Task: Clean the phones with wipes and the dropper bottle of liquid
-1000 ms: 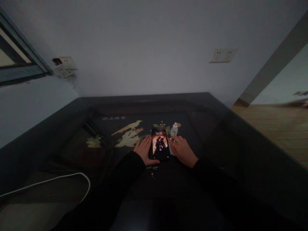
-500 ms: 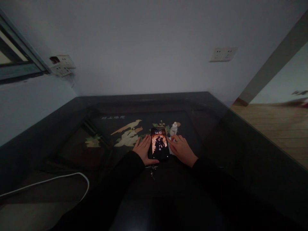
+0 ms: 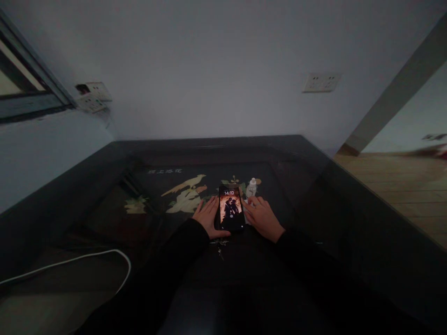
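A phone (image 3: 230,208) with a lit lock screen lies flat on the dark glass-topped table (image 3: 314,218). My left hand (image 3: 208,216) rests flat beside its left edge, fingers stretched out, thumb curled under the phone's lower corner. My right hand (image 3: 261,216) lies on the table by the phone's right edge, fingers spread and lightly bent. A small white bottle (image 3: 251,187) stands just beyond my right fingertips. A small bunch of keys (image 3: 220,247) lies below the phone, between my wrists.
A white cable (image 3: 87,258) loops across the table's near left. Under the glass is a bird-and-flower inlay (image 3: 185,191). Wall sockets (image 3: 321,82) sit on the back wall, more sockets (image 3: 92,97) at the left by a window. Wooden floor (image 3: 401,186) lies to the right.
Both hands and the phone stay in place; only the camera view shifts slightly.
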Available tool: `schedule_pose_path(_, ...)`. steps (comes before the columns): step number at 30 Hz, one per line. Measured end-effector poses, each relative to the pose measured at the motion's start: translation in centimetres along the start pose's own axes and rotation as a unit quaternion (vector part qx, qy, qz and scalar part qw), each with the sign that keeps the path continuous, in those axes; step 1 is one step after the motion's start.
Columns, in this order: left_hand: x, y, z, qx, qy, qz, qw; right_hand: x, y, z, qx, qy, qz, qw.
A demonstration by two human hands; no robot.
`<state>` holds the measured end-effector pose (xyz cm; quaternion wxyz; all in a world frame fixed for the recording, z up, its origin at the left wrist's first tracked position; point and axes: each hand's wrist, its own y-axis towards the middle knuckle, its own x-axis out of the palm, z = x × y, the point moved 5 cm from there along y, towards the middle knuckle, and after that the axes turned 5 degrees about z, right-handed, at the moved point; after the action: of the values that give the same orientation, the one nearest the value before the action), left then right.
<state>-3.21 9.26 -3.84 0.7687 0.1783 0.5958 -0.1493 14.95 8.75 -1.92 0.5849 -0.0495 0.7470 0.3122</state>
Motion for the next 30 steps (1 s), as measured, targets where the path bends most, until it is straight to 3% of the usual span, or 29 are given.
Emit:
schedule_pose_path(5,0.2,-0.3,-0.3,-0.016,-0.028,0.01,0.999,-0.8,-0.2,0.2,0.001,0.014,0.031,0.999)
schedule_pose_path(8,-0.1,0.3,-1.2,-0.031,-0.098,0.055,0.993,-1.6,-0.6,-0.5,-0.011,0.03,0.048,0.998)
schedule_pose_path(15,-0.2,6.6,-3.3,-0.116,-0.166,0.155,0.967,-1.9,-1.8,-4.6,-0.093,0.061,0.017,0.994)
schedule_pose_path(20,0.5,9.6,-3.4,-0.15,-0.201,0.135,0.958,-2.0,-1.5,-4.9,-0.075,0.055,0.017,0.995)
schedule_pose_path(25,-0.7,8.0,-5.3,-0.186,-0.273,0.133,0.934,-2.0,-1.2,-4.7,-0.075,0.072,0.018,0.994)
schedule_pose_path(30,-1.9,3.4,-7.1,-0.245,-0.44,0.154,0.85,-1.6,-1.3,-4.6,-0.065,0.101,0.013,0.993)
